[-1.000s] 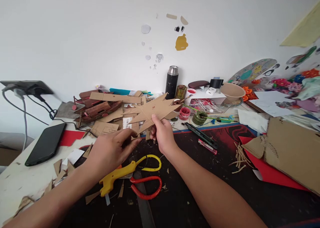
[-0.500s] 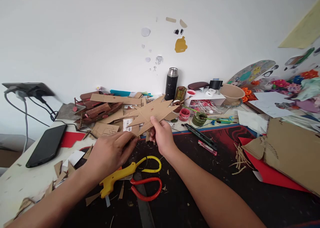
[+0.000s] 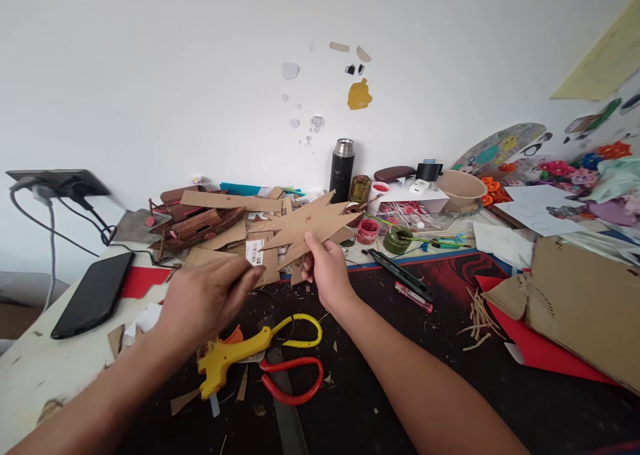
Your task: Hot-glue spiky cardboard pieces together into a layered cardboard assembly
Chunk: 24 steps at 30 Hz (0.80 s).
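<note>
I have the spiky, star-shaped brown cardboard piece point(image 3: 313, 223) pinched between the thumb and fingers of my right hand point(image 3: 327, 272), in front of the heap of flat cardboard scraps point(image 3: 220, 238). My left hand point(image 3: 210, 292), blurred, is to the left, apart from the star, its fingers bent toward the thumb; I cannot tell whether that grip pinches anything. Nearer, on the dark mat point(image 3: 360, 402), lie scissors with one yellow and one red handle point(image 3: 300, 398) and a yellow plastic tool point(image 3: 230, 358). To the right are a dark green cutter point(image 3: 400, 273) and an open green paint jar point(image 3: 397, 240). A flat black phone point(image 3: 93, 295) rests left on the white tabletop point(image 3: 30, 375); a black, silver-topped bottle point(image 3: 341, 175) stands at the far side.
</note>
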### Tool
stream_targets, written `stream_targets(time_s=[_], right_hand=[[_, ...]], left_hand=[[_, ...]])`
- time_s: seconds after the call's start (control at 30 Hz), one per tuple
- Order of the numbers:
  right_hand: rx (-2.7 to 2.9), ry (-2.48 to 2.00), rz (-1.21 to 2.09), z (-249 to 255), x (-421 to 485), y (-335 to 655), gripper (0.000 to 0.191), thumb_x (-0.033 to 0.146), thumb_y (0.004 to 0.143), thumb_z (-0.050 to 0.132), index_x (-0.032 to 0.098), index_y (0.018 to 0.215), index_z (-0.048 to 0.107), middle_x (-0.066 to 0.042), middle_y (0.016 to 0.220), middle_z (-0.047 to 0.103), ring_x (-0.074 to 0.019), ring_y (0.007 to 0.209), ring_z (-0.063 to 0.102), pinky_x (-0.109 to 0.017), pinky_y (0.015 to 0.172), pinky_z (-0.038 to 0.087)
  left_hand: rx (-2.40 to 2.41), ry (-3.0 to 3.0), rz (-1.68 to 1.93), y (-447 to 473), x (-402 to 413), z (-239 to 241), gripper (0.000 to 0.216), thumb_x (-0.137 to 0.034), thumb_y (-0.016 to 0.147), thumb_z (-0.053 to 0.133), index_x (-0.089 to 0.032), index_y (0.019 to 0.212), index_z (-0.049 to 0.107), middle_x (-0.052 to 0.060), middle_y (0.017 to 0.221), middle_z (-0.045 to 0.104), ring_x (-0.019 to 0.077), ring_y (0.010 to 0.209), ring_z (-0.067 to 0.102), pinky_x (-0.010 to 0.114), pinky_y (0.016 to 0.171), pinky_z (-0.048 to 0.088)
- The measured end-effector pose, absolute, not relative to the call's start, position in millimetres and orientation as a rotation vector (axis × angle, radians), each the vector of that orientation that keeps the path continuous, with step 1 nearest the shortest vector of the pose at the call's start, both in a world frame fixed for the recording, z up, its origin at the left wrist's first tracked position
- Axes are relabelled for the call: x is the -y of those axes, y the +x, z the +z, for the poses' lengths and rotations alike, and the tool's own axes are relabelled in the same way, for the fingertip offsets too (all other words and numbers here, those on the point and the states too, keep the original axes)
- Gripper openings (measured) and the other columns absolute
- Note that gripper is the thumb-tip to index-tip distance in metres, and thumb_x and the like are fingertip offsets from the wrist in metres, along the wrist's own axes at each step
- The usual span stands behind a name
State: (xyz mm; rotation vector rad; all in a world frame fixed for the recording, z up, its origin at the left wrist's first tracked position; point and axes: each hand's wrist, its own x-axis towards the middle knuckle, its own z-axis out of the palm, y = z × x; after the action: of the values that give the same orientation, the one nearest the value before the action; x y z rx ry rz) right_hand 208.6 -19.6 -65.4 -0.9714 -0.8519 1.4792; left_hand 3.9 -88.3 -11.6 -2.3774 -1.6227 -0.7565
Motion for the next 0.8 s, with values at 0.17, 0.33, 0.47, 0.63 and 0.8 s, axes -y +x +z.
stream_targets(time_s=[0.17, 0.33, 0.47, 0.63, 0.8], right_hand=[[0.87, -0.977, 1.51, -64.4, 20.2, 207.2, 0.06, 0.073, 0.077, 0.085, 0.025, 0.064, 0.053, 0.007, 0.047, 0.05, -0.0106, 0.035, 0.049, -0.022, 0.034, 0.032], [0.912, -0.968, 1.522, -64.3, 23.5, 205.9, 0.062, 0.076, 0.077, 0.084, 0.024, 0.063, 0.053, 0.006, 0.048, 0.051, -0.01, 0.035, 0.049, -0.021, 0.035, 0.033], [0.922, -0.971, 1.523, -65.0, 24.2, 205.9, 0.061, 0.074, 0.08, 0.082, 0.024, 0.062, 0.052, 0.006, 0.048, 0.052, -0.0102, 0.036, 0.049, -0.021, 0.035, 0.033], [0.92, -0.982, 1.516, -64.7, 24.2, 205.5, 0.06, 0.073, 0.081, 0.081, 0.024, 0.062, 0.053, 0.006, 0.048, 0.053, -0.0101, 0.036, 0.049, -0.021, 0.036, 0.032], [0.922, -0.981, 1.511, -63.0, 24.5, 205.7, 0.061, 0.075, 0.081, 0.081, 0.024, 0.062, 0.052, 0.005, 0.048, 0.053, -0.0105, 0.036, 0.05, -0.022, 0.036, 0.032]], left_hand=[[2.044, -2.152, -0.619, -9.9, 76.7, -4.6, 0.038, -0.057, 0.104, 0.05, -0.028, 0.102, 0.075, 0.005, 0.082, 0.08, 0.0252, 0.067, 0.072, 0.033, 0.058, 0.035], [2.039, -2.249, -0.516, -4.3, 73.7, -11.1, 0.04, -0.059, 0.102, 0.05, -0.027, 0.102, 0.075, 0.006, 0.086, 0.081, 0.0278, 0.072, 0.073, 0.034, 0.061, 0.037], [2.013, -2.269, -0.585, 0.8, 74.3, -14.3, 0.044, -0.058, 0.104, 0.048, -0.026, 0.091, 0.074, 0.006, 0.082, 0.079, 0.0232, 0.065, 0.067, 0.033, 0.06, 0.035], [2.095, -2.282, -0.747, 1.4, 75.2, -11.6, 0.041, -0.06, 0.101, 0.052, -0.027, 0.089, 0.074, 0.002, 0.078, 0.078, 0.0206, 0.06, 0.062, 0.031, 0.06, 0.038], [2.133, -2.356, -0.903, 2.9, 75.1, -6.8, 0.038, -0.059, 0.1, 0.056, -0.028, 0.09, 0.075, 0.0, 0.08, 0.081, 0.0199, 0.063, 0.066, 0.03, 0.061, 0.045]])
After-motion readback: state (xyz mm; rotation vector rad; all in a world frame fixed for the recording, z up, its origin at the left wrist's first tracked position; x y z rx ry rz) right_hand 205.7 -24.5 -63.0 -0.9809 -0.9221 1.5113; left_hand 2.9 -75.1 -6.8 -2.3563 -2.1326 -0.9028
